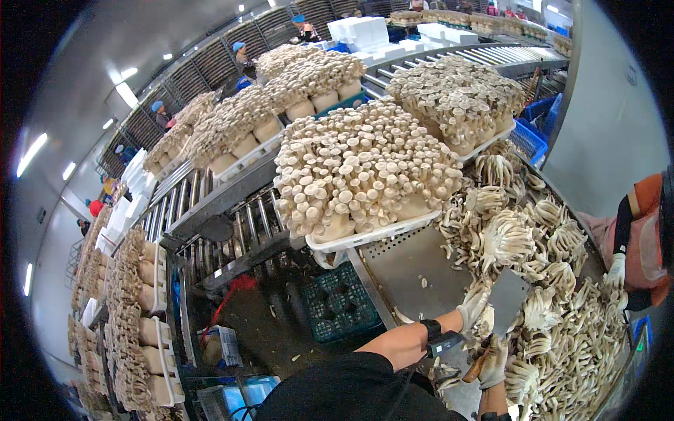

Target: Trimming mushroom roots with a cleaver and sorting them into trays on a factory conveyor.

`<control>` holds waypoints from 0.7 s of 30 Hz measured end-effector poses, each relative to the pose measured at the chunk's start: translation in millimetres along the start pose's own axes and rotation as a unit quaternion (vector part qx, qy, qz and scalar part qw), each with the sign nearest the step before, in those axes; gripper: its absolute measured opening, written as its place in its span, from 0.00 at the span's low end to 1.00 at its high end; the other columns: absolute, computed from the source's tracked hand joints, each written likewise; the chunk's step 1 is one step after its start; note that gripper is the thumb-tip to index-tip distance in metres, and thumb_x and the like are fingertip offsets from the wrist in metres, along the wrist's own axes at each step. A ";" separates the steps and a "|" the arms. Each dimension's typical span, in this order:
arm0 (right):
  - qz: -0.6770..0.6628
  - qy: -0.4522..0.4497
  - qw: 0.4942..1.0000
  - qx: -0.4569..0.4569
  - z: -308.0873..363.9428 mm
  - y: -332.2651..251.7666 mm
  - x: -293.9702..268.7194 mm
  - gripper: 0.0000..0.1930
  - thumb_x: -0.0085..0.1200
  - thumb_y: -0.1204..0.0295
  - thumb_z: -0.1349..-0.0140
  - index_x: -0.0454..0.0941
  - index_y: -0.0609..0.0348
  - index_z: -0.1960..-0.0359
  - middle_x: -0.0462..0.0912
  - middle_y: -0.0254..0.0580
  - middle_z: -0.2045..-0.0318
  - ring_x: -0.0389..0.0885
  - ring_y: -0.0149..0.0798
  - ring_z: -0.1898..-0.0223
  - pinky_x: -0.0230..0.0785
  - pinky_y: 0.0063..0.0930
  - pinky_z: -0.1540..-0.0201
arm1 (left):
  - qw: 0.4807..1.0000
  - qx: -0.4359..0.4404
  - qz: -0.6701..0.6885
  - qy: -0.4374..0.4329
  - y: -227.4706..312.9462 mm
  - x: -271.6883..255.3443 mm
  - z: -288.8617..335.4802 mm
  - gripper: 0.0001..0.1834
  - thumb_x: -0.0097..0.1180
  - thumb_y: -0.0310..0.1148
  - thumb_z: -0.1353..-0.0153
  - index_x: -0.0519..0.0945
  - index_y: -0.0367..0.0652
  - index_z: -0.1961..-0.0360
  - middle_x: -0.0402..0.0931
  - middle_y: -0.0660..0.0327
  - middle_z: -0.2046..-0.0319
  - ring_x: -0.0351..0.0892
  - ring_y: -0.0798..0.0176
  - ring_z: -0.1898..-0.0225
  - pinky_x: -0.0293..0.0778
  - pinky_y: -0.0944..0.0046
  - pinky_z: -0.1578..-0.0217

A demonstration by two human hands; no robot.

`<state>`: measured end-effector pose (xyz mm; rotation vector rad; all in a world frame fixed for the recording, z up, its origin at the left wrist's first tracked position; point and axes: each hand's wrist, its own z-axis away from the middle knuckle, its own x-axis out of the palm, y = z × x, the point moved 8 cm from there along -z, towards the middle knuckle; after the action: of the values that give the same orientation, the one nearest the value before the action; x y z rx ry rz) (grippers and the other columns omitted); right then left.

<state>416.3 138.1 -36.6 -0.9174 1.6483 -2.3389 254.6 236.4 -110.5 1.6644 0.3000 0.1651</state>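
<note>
Grey broad-bladed cleaver (509,302), squared end, in right hand (494,361).

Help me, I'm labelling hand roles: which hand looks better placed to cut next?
Right, most likely: the right grip is closed around the brown handle of the broad knife. The left grip is beside the knife, with no tool visible in it.

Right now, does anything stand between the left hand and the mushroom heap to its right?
Yes: in this view, the cleaver blade in the right hand lies between the left hand and the mushroom heap.
</note>
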 end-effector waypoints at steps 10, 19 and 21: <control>0.626 0.126 0.688 -0.345 53.0 -126.3 86.1 0.21 0.40 0.59 0.37 0.66 0.60 0.48 0.74 0.48 0.59 0.70 0.49 0.55 0.62 0.42 0.50 | 0.952 0.215 -0.216 0.005 220.2 -72.8 33.6 0.38 0.56 0.48 0.48 0.60 0.44 0.39 0.56 0.38 0.41 0.59 0.40 0.40 0.55 0.46 0.39; 0.288 0.165 0.943 -0.030 14.1 -50.7 93.7 0.31 0.54 0.68 0.41 0.54 0.72 0.41 0.69 0.64 0.53 0.72 0.49 0.59 0.67 0.37 0.55 | 0.996 0.009 -0.084 -0.036 182.9 -154.6 84.9 0.35 0.54 0.31 0.46 0.57 0.41 0.36 0.64 0.48 0.46 0.69 0.57 0.48 0.66 0.62 0.49; 0.367 0.187 0.911 -0.003 15.5 -49.9 83.4 0.33 0.55 0.66 0.40 0.54 0.78 0.42 0.71 0.60 0.53 0.70 0.48 0.53 0.64 0.32 0.50 | 0.912 -0.246 0.328 -0.014 148.3 -190.9 112.8 0.31 0.54 0.31 0.41 0.58 0.42 0.37 0.64 0.70 0.73 0.62 0.79 0.76 0.59 0.79 0.78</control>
<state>369.0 108.5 44.5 0.1852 1.7075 -2.0158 119.0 59.5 36.2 1.2031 -0.3219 0.6651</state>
